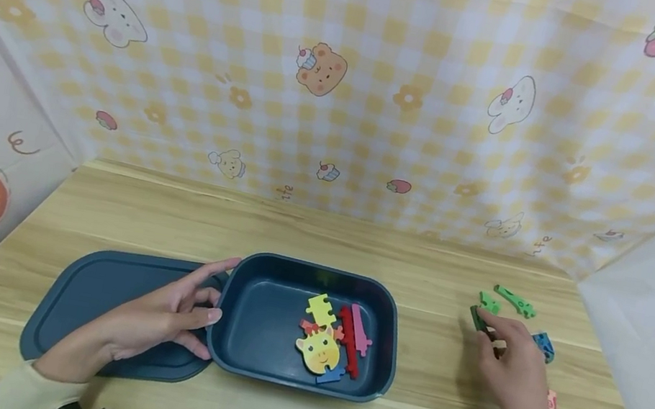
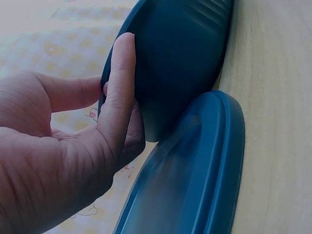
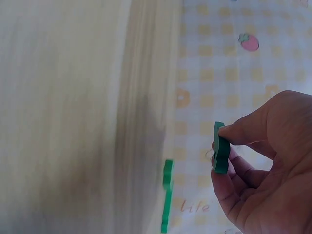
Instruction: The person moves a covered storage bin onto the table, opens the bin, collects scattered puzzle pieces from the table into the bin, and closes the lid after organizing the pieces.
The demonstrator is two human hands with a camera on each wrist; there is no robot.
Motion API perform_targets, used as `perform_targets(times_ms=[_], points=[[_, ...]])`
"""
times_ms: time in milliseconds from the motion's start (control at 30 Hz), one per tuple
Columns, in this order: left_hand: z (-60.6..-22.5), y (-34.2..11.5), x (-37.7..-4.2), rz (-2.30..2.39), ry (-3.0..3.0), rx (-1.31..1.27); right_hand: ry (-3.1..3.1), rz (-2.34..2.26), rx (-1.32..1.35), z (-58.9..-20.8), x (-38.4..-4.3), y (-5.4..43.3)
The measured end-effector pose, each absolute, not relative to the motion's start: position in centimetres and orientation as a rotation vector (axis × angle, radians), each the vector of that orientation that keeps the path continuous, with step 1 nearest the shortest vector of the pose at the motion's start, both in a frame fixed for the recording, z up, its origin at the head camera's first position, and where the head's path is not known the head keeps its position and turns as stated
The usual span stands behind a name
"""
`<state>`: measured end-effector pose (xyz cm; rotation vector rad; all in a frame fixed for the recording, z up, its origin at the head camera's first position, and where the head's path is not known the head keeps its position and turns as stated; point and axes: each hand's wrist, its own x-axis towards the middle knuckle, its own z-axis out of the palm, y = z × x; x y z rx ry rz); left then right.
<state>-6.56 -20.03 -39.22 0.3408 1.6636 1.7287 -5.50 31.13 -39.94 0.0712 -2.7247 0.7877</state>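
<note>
My left hand grips the left rim of a dark blue plastic box, thumb on one side of the wall and fingers on the other in the left wrist view. Lying in the box's right half are a yellow giraffe-face puzzle piece, a light yellow piece, a long red piece, a pink piece and a blue piece. At the right, my right hand pinches a dark green puzzle piece between thumb and fingertips, above the table.
The matching flat lid lies left of the box, partly under my left forearm. Around my right hand are light green pieces, a blue patterned piece and a pink piece. A checked curtain hangs behind the wooden table.
</note>
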Motion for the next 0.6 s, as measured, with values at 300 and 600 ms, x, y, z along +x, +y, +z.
perform_targets(times_ms=[300,600], points=[[-39.2,-19.9,-6.6,1.739,1.647,0.34,-2.693,0.81,0.138,-38.9,-5.4,28.9],[-39.2,-20.0,-6.6,1.739,1.653,0.338,-2.696,0.857,0.208,-37.9,-4.8,26.0]])
